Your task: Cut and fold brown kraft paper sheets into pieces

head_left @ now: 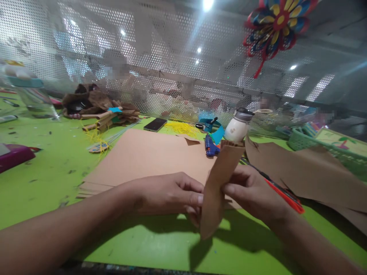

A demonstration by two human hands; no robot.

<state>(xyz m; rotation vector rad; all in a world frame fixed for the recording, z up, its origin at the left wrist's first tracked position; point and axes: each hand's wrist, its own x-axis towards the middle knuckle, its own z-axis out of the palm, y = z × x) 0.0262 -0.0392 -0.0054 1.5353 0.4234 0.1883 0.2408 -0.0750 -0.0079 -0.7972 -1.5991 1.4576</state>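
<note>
A strip of brown kraft paper (218, 183) stands tilted above the front of the table, curved along its length. My left hand (179, 193) pinches its left edge, the thumb in front and some fingers hidden behind the strip. My right hand (249, 187) grips the opposite edge between thumb and fingers, a little higher up. Beneath and behind both hands lies a stack of large brown paper sheets (149, 154). Just past the strip's upper end rests a blue glue gun (211, 147).
On the green table (43, 187) stand a white bottle (236, 128) and a clear jar (36, 99). A phone (155, 124), yellow string (182, 128) and paper rolls (100, 121) lie at the back. To the right are brown paper (309, 168), an orange-red tool (286, 196) and a green basket (323, 149).
</note>
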